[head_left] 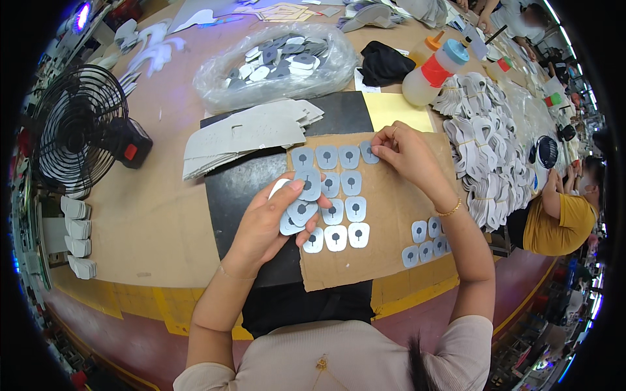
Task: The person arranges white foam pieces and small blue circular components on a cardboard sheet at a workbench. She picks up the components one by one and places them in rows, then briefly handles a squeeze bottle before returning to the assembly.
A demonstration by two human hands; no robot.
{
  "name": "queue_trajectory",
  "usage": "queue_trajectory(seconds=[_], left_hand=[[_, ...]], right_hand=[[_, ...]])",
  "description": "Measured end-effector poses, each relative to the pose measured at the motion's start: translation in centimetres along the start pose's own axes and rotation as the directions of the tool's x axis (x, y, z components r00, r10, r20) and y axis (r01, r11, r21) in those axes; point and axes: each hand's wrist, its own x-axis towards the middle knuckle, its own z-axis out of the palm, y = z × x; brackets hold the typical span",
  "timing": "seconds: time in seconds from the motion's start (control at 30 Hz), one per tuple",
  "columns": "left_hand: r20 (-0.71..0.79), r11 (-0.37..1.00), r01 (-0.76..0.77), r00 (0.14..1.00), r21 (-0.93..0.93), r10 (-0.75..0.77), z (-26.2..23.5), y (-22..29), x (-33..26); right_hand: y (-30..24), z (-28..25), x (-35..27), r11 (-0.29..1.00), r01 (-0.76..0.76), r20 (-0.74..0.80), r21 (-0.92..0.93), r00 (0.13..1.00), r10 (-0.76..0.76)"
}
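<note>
Brown worktable (156,247) spreads out on both sides of the hands, with a fan (81,130) far to the left of the left-hand grip and a co-worker in a yellow top (561,221) well to the right of the right-hand grip.

The left hand (257,221) is closed around a loose stack of grey patches (301,212), tops overlapping and dark marks facing up. Held like this, just beside the laid pieces, the stack is probably easy to draw from. The right hand (407,153) has thumb and forefinger together on the right edge of a grey patch (368,153), likely so that its face stays uncovered; whether that patch is lifted or flat, I cannot tell.

Left of and nearer than this pinch, more patches lie in 4 rough rows on a cardboard sheet (404,195). They sit apart, apparently to stop them touching; the left hand may hide another. A tighter cluster (426,251) lies nearer than the right-hand grip, by the forearm. The cardboard rests partly over a black mat (228,221), perhaps as a movable base. Beyond the left-hand grip, an open clear bag (215,98) holds many similar patches, seemingly a supply within reach.
</note>
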Motion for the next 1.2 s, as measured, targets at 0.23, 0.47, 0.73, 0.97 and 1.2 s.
queue_trajectory(seconds=[0.23,0.47,0.73,0.97,1.2], left_hand=[[-0.043,0.972,0.011,0.999,0.236,-0.001,0.1,-0.7,-0.1],[0.06,0.946,-0.02,0.998,0.325,0.0,0.5,-0.8,-0.3],[0.057,0.997,0.044,0.998,-0.057,-0.04,-0.2,-0.1,0.0],[-0.008,0.999,0.043,0.999,-0.028,-0.043,0.5,-0.1,-0.1],[-0.031,0.997,-0.009,0.999,0.08,0.012,0.9,-0.2,-0.3]], right_hand=[[-6.5,-1.1,-2.2,0.925,0.213,0.054,0.315,0.969,-0.241],[-7.3,-0.9,-3.9,0.864,0.447,0.086,0.23,0.876,-0.475],[-1.8,-1.3,-4.6,0.679,-0.135,0.057,0.721,0.989,0.137],[-0.6,-0.8,-4.5,0.76,-0.31,0.217,0.571,0.95,0.224],[-0.7,0.4,-3.5,0.808,-0.319,0.161,0.495,0.948,0.275]])
